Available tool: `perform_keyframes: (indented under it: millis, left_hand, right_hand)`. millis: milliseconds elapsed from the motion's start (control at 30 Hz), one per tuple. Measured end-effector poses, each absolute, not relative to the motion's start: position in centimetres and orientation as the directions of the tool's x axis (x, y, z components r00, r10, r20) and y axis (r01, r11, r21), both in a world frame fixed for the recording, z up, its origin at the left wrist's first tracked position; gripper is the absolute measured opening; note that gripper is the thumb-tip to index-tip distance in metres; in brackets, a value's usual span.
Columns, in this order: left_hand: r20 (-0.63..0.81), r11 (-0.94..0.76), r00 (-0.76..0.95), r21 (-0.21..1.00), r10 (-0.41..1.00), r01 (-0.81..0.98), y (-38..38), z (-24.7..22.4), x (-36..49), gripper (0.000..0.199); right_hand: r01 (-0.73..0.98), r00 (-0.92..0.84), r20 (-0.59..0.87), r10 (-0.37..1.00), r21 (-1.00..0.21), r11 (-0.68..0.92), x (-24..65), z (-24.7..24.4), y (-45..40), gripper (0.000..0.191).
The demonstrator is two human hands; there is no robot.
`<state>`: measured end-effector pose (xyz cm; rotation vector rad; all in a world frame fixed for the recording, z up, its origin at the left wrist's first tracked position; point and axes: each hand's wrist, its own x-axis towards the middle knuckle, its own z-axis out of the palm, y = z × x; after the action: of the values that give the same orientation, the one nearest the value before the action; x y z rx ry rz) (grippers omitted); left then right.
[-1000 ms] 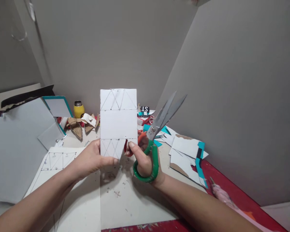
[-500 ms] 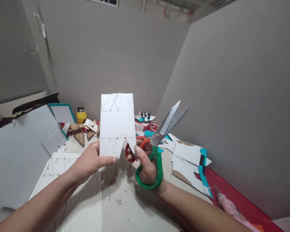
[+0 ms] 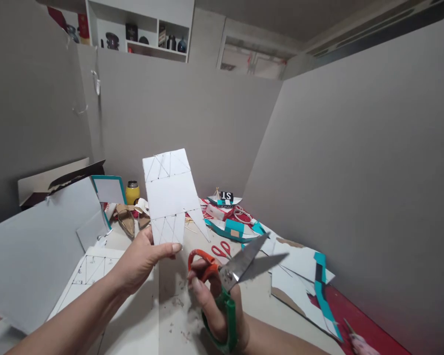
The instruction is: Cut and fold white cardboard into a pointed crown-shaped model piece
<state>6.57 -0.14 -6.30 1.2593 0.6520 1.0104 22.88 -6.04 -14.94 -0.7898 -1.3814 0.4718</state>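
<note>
My left hand [image 3: 148,256] grips a white piece of cardboard [image 3: 168,190] by its lower left part, thumb in front. Pencilled lines and triangles mark its top and bottom bands. A wedge is cut out of its lower edge, leaving a pointed tip at the right. Below and to the right, my right hand [image 3: 214,301] has its fingers through the orange and green handles of a large pair of scissors [image 3: 237,268]. Their blades stand apart and point up to the right, away from the cardboard.
Small red-handled scissors [image 3: 222,249] lie beyond my right hand. Teal and white model boats [image 3: 235,229] sit further back, and a yellow bottle [image 3: 132,192] stands at the back left. Cut cardboard sheets [image 3: 299,281] lie at right; a glue gun [image 3: 358,340] is partly visible at lower right.
My right hand has let go of the cardboard's right tip and dropped down with the scissors. The cardboard now tilts in my left hand. The view has tipped upward.
</note>
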Motion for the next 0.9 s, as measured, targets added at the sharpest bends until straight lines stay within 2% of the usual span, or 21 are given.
perform_keyframes:
  millis: [100,267,567,733,900]
  left_hand:
    - [0.117,0.0,0.431,0.965,0.895,-0.261,-0.2,-6.4,6.7,0.028]
    - [0.104,0.02,0.423,0.96,0.9,-0.278,-0.1,-6.5,6.8,0.03]
    - [0.106,0.087,0.477,0.927,0.873,-0.364,-0.6,-6.3,7.3,0.024]
    - [0.099,0.078,0.429,0.924,0.898,-0.375,-0.3,-5.5,6.7,0.021]
    - [0.227,-0.107,0.304,0.925,0.925,-0.365,0.0,-2.9,4.1,0.018]
  right_hand:
    - [0.199,0.122,0.736,0.666,-0.675,0.71,23.0,-15.0,-6.3,0.026]
    - [0.246,0.053,0.738,0.673,-0.662,0.708,23.6,-14.6,-6.6,0.023]
    - [0.209,0.112,0.771,0.627,-0.635,0.743,23.0,-13.8,-5.9,0.028]
    - [0.21,0.02,0.697,0.717,-0.704,0.678,23.8,-13.6,-5.9,0.014]
    - [0.236,-0.043,0.565,0.824,-0.796,0.558,24.0,-13.9,-5.3,0.023]
